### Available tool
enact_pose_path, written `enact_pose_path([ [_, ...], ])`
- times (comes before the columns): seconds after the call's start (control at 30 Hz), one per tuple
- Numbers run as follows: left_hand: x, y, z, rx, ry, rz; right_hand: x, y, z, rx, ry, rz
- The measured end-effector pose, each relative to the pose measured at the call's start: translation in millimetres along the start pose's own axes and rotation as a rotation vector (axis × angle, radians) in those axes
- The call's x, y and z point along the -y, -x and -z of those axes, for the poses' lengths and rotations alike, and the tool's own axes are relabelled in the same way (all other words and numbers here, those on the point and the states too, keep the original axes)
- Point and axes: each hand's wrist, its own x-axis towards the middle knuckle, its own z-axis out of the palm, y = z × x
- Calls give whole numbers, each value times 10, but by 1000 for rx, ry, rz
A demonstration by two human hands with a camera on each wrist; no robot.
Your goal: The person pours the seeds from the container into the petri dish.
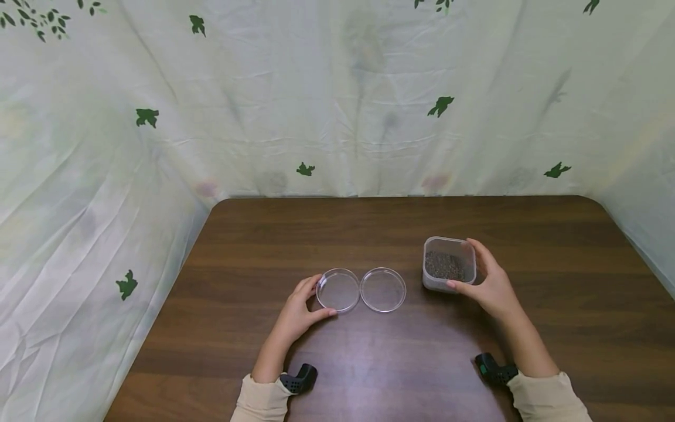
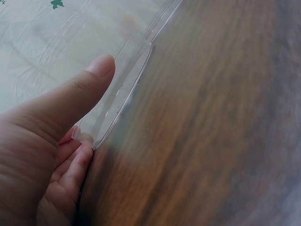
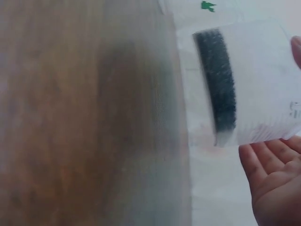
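1. Under the translucent square plastic box (image 1: 433, 284) spreads a dark brown wood-grain table (image 1: 379, 363) with rounded far corners; to the left of the box and nearer to the person, its surface carries a pale shine.
2. Behind the box, past the table's far edge, hangs a whitish wrinkled cloth (image 1: 327, 88) with green bird shapes; it continues at both sides.
3. The box itself is above the right half of the table, apart from it: in the right wrist view, the cloth shows between its base and the table edge. Its mouth points upward, with a slight tilt, and its corners are round. Since its outline is almost square, I cannot tell a clear long axis. Dark fine grains (image 1: 443, 265) cover its bottom.
4. At the box's right side, the right hand (image 1: 490, 290) is clamped on it, thumb on the near wall and fingers on the far side.
5. Left of the box lie two clear round shallow dishes, the right dish (image 1: 382, 290) nearer and the left dish (image 1: 338, 291) farther, rims meeting. Both are flat and, being round, have no long axis.
6. Farthest left from the box, the left hand (image 1: 297, 313) holds the left dish between thumb and fingers.
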Motion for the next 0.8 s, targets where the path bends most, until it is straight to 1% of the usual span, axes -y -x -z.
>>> enact_pose_path([
  [0.27, -23, 6, 3, 4, 2, 10, 127, -87, -68, 8, 16, 43],
  [0.43, -21, 7, 10, 9, 0, 19, 226, -163, -141, 13, 4, 68],
  [0.6, -8, 7, 7, 7, -10, 2, 320, -240, -228, 18, -12, 90],
  [0.8, -1, -1, 1, 12, -13, 31, 439, -326, -345, 31, -22, 134],
])
